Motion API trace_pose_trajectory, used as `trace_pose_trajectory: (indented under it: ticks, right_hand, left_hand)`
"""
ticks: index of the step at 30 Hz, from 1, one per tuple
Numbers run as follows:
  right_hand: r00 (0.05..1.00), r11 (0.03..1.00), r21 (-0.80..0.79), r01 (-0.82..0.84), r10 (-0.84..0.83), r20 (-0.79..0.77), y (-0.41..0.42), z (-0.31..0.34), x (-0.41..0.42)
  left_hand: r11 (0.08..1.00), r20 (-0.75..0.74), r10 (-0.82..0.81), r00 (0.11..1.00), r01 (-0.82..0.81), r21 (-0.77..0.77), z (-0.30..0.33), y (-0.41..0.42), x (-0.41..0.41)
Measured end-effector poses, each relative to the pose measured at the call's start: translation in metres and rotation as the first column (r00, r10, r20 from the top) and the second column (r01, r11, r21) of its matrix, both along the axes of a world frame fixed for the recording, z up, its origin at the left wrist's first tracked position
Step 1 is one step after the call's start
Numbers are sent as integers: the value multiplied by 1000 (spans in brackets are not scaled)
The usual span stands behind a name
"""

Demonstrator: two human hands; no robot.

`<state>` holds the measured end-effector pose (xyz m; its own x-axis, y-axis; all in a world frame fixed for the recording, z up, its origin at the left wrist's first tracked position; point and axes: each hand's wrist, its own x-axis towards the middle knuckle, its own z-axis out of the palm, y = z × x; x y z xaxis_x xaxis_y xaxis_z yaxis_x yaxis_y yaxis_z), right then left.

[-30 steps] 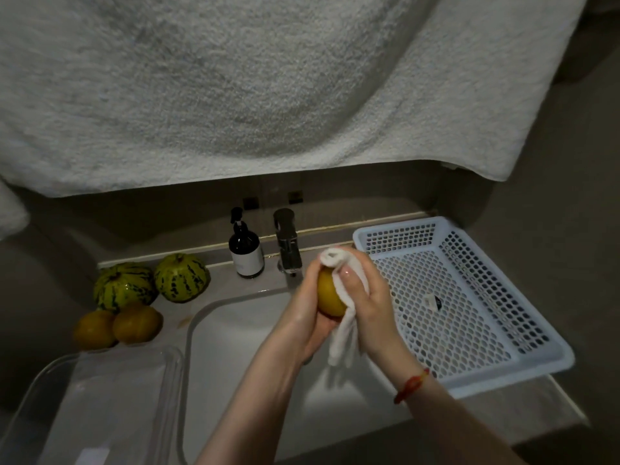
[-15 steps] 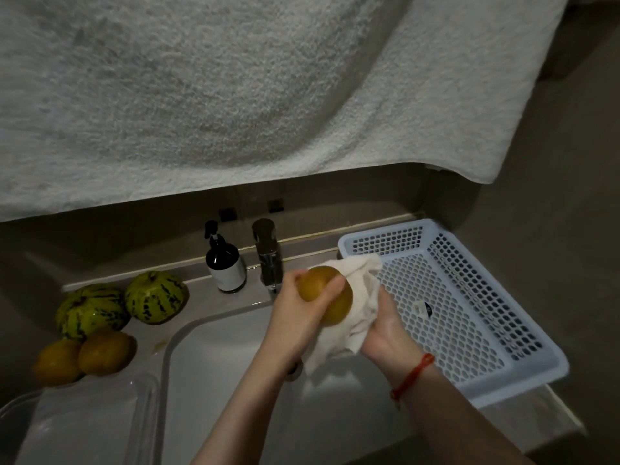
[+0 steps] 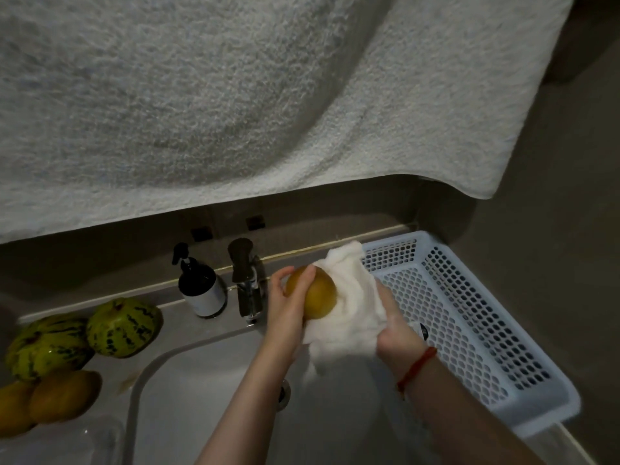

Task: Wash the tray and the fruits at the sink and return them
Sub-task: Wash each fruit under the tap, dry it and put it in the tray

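Note:
My left hand (image 3: 287, 310) grips a round yellow-brown fruit (image 3: 318, 297) above the back of the white sink (image 3: 208, 397). A white cloth (image 3: 349, 303) lies behind and under the fruit, and my right hand (image 3: 396, 333) holds that cloth from the right. Left of the sink lie two green striped melons (image 3: 124, 327) and two orange fruits (image 3: 63, 394) on the counter. The corner of a clear tray (image 3: 84, 441) shows at the bottom left.
A light blue perforated basket (image 3: 469, 330) stands to the right of the sink, touching the cloth's edge. A dark pump bottle (image 3: 201, 290) and a tap (image 3: 248, 283) stand behind the sink. A large white towel (image 3: 268, 95) hangs overhead.
The cloth has opened out from around the fruit, and my left hand now grips the fruit from above. The view has shifted right, so most of the clear tray is out of frame.

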<state>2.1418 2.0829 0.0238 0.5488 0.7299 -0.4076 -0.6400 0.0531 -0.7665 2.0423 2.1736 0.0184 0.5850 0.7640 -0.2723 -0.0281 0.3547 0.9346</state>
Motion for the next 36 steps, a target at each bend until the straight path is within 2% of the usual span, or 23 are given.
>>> trace_pose_trajectory:
  ticks: [1, 2, 3, 4, 5, 6, 7, 9, 14, 16, 19, 21, 23, 26, 29, 32, 34, 36]
  right_hand:
    - [997, 1000, -14, 3, -4, -81, 1, 2, 8]
    - [987, 998, 9, -63, 63, -145, -2, 7, 14]
    - [979, 989, -9, -149, 146, -139, -7, 12, 22]
    - [971, 970, -63, -234, 229, -75, -6, 15, 30]
    - [957, 943, -191, -271, 286, 55, -5, 17, 37]
    - [935, 910, -353, -219, 299, 190, -4, 14, 44]
    - [923, 881, -466, -82, 243, 297, 0, 12, 50]
    - [906, 852, -518, 79, 156, 393, 6, 6, 61]
    - [937, 800, -595, 73, 149, 315, 5, -30, 80]
    - [926, 789, -611, 63, 182, 331, 1, -41, 82]
    - [858, 756, -649, 86, 276, 434, -1, -54, 78]
    - [776, 706, -688, 165, 338, 533, 1, -56, 74]
    - [712, 671, -698, 250, 361, 603, 4, -54, 73]
    - [704, 649, -706, 283, 359, 612, 8, -47, 73]
    - [703, 684, -663, 304, 309, 641, 7, -36, 71]
    - [689, 810, -506, 297, 185, 701, 9, -7, 56]
    - [694, 900, -376, 219, 127, 709, 12, 19, 35]
    - [692, 953, -302, 15, 208, 691, 15, 47, -2]
  left_hand:
    - [999, 5, 19, 1000, -19, -42, -4, 2, 3]
    - [997, 1, 29, 1000, -29, -75, -7, 4, 7]
    - [994, -7, 32, 999, -33, -104, -9, 6, 11]
    - [991, -17, 29, 999, -31, -131, -10, 8, 15]
    - [988, -29, 22, 999, -26, -150, -11, 10, 22]
    - [989, -51, 11, 999, -19, -149, -11, 12, 29]
    - [991, -87, 2, 996, -13, -132, -10, 14, 37]
    - [994, -152, 2, 988, -18, -104, -10, 18, 51]
    - [990, -243, 11, 970, -45, -136, -24, 15, 65]
    - [991, -253, 43, 967, -74, -115, -28, 13, 63]
    - [996, -307, 83, 948, -85, 8, -28, 9, 59]
    - [993, -345, 108, 932, -82, 89, -29, 7, 55]
    - [995, -293, 97, 951, -82, 61, -25, 4, 51]
    - [995, -144, 95, 985, -97, -8, -12, 2, 46]
    - [995, -108, 94, 990, -95, -5, -1, 0, 37]
    - [994, -94, 60, 994, -67, -83, 10, -4, 24]
    - [973, -27, 53, 998, -58, -223, 22, -9, 14]
    - [938, 89, 81, 993, -46, -344, 37, -11, -4]
